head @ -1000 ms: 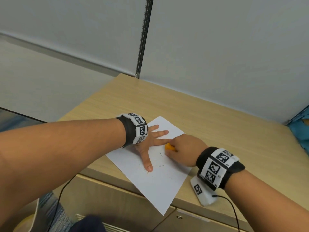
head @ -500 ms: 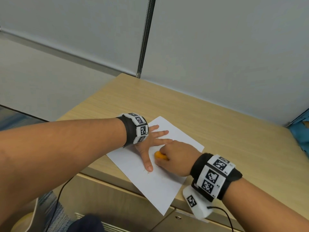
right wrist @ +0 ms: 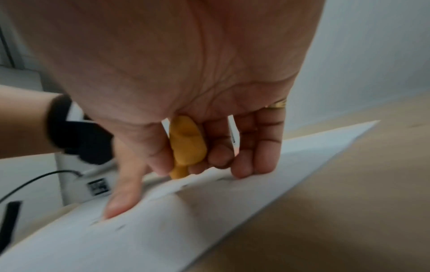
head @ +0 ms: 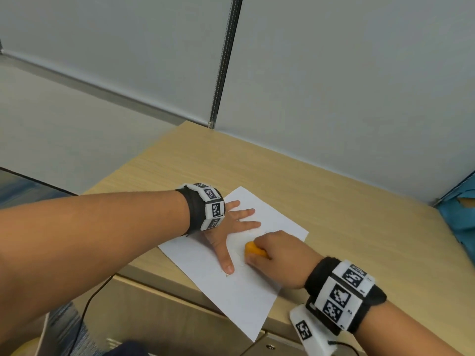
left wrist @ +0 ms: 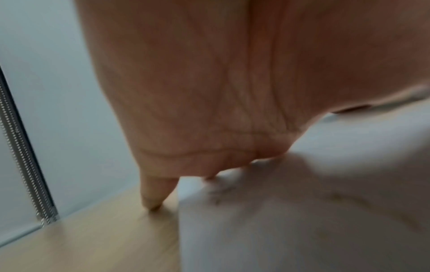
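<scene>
A white sheet of paper (head: 246, 299) lies on the wooden desk (head: 334, 201), its near corner hanging past the front edge. My left hand (head: 231, 227) lies flat on the sheet with fingers spread, thumb pointing toward me. My right hand (head: 277, 255) grips a stubby orange crayon (head: 253, 249), its tip on the paper beside the left thumb. In the right wrist view the crayon (right wrist: 187, 145) sits between thumb and curled fingers, tip touching the paper (right wrist: 209, 220). Faint marks run along the left hand's outline. The left wrist view shows the palm (left wrist: 209, 92) on the paper (left wrist: 302, 220).
A grey partition wall (head: 334, 86) rises behind the desk. A blue object (head: 460, 219) sits at the desk's right edge. Drawer fronts (head: 159, 314) lie below the front edge, with a black cable (head: 90, 301) hanging at the left.
My right hand has drawn the crayon from beside the left fingers toward me, into the space by the thumb. The left hand has stayed flat on the sheet.
</scene>
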Demonstrator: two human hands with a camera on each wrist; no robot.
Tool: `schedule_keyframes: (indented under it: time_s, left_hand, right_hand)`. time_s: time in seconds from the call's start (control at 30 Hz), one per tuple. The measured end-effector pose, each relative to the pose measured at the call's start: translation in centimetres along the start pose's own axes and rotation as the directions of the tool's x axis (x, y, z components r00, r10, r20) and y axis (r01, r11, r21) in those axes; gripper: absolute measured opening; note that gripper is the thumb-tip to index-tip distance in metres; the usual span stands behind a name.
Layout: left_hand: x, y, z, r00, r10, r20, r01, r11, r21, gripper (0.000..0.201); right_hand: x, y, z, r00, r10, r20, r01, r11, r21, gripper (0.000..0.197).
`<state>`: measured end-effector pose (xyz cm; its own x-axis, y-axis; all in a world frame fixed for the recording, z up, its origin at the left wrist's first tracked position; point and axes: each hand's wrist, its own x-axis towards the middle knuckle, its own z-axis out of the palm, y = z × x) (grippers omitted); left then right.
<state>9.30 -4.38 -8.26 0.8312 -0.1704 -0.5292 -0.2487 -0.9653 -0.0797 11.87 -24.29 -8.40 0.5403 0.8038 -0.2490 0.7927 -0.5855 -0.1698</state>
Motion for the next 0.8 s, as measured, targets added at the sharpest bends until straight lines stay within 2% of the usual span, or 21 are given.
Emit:
schedule_keyframes:
  time_s: [0.1, 0.2, 0.3, 0.37, 0.53, 0.67, 0.8]
  left_hand:
    - [-0.2, -0.2, 0.5, 0.992, -0.125, 0.008, 0.125, 0.992, -0.010, 0.132]
    - [-1.0, 0.3, -0.2, 0.981, -0.185, 0.051, 0.186, 0.982, -0.015, 0.119]
    - [-1.8, 0.9, -1.3, 0.980, -0.175, 0.089, 0.176, 0.984, -0.002, 0.113]
    - [-1.6, 1.0, -1.6, 0.986, -0.153, 0.063, 0.152, 0.988, 0.020, 0.112]
    - [-0.7, 0.9, -1.8, 0.998, -0.060, -0.029, 0.059, 0.998, -0.010, 0.117]
    - [0.6, 0.6, -1.2, 1.000, -0.018, 0.007, 0.018, 1.000, -0.006, 0.115]
    - [1.1, 0.5, -0.8, 1.000, -0.018, 0.014, 0.018, 1.000, -0.003, 0.116]
  right_hand:
    - [-0.4, 3.2, -0.8, 0.995, 0.100, -0.002, -0.099, 0.990, 0.097, 0.042]
    - [0.1, 4.8, -0.8, 0.989, 0.144, 0.024, -0.146, 0.978, 0.152, 0.040]
    - [1.0, 4.6, -1.0, 0.990, 0.139, 0.029, -0.142, 0.972, 0.185, 0.039]
    - [1.4, 4.4, -1.2, 0.989, 0.142, 0.030, -0.145, 0.972, 0.184, 0.039]
    - [2.1, 3.6, -1.9, 0.991, 0.117, 0.070, -0.121, 0.991, 0.065, 0.043]
    - [2.9, 2.5, -2.4, 0.995, 0.081, 0.059, -0.078, 0.996, -0.046, 0.042]
    - [3.0, 0.4, -0.8, 0.998, -0.041, 0.051, 0.043, 0.998, -0.035, 0.030]
